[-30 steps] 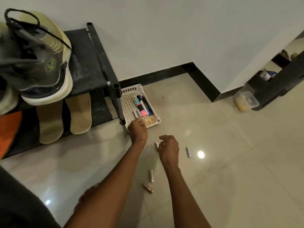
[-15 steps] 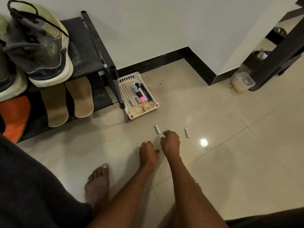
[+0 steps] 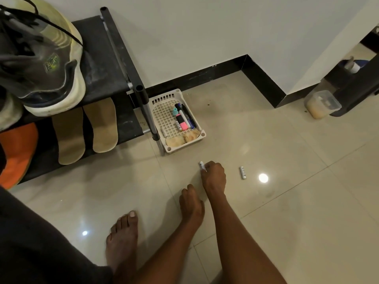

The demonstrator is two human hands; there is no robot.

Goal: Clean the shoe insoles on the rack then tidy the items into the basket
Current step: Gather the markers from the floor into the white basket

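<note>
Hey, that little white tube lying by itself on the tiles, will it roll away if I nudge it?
Probably. The tube looks round and lies flat on glossy tile, so a sideways nudge would likely roll it. It looks small, so probably light. A pinch like the one the right hand has on the other tube seems safer.

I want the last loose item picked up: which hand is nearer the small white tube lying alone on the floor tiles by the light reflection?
Right. The right hand is just left of the small white tube; the left hand sits farther back-left.
</note>
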